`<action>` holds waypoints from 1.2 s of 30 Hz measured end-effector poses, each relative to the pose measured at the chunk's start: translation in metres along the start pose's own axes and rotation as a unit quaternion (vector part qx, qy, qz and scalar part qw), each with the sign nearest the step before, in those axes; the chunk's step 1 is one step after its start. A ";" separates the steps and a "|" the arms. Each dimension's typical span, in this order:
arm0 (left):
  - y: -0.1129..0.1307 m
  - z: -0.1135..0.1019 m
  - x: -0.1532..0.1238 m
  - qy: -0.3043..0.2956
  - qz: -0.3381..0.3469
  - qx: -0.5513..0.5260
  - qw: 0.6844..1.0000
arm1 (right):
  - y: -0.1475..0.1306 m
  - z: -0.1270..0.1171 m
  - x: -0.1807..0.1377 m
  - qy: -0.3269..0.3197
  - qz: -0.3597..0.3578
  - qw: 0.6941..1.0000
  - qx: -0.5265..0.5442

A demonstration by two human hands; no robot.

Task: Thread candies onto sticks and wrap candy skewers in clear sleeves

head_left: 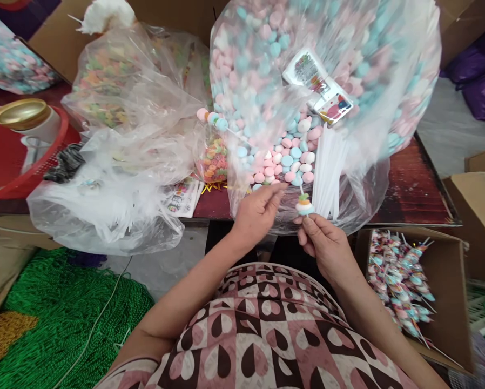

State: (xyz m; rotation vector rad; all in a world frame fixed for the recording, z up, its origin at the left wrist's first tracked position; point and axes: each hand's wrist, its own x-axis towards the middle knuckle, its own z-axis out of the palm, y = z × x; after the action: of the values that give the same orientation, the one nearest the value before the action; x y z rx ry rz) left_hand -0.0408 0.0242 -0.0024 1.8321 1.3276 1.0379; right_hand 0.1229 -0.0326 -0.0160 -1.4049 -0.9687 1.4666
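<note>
My right hand [323, 240] is closed, pinching a thin white stick below a candy skewer [304, 206]. The stick stands nearly upright, threaded with a white-and-blue round piece, an orange piece and a green piece; its bare white tip shows on top. My left hand [255, 213] is to its left, fingers stretched forward and a little bent, with nothing visible in them. Just beyond the fingertips lie loose pink, blue and white round sweets [289, 156] in the mouth of a big clear bag [246, 70]. A bundle of white sticks [327, 167] lies right of them.
A finished-looking skewer [212, 119] rests on the bag. Left are bags of gummy candy [105, 75], a bag of white sticks [113, 210] and a red basket [60, 143]. A cardboard box [440, 281] with wrapped skewers stands right, below the table edge. Green strands [72, 308] cover the floor left.
</note>
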 end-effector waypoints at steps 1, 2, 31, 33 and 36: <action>-0.004 -0.006 0.004 0.010 -0.005 0.059 0.998 | -0.004 -0.001 0.003 0.007 -0.017 1.000 -0.015; -0.007 -0.012 0.008 0.004 -0.009 0.125 0.992 | -0.009 -0.002 0.007 0.016 -0.041 0.998 -0.047; -0.016 -0.011 0.004 -0.019 -0.221 -0.396 0.891 | -0.038 0.027 0.040 -0.071 -0.018 0.996 0.049; -0.012 -0.006 0.002 -0.023 -0.231 -0.418 0.879 | -0.038 0.029 0.039 -0.069 -0.013 0.996 0.063; -0.008 -0.004 -0.002 -0.043 -0.235 -0.416 0.877 | -0.036 0.028 0.041 -0.057 -0.017 0.997 0.054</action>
State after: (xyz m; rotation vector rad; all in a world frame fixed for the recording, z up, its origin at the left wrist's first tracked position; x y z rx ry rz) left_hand -0.0482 0.0243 -0.0081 0.8441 0.9602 1.0118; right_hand 0.0980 0.0190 0.0061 -1.2334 -0.9641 1.5630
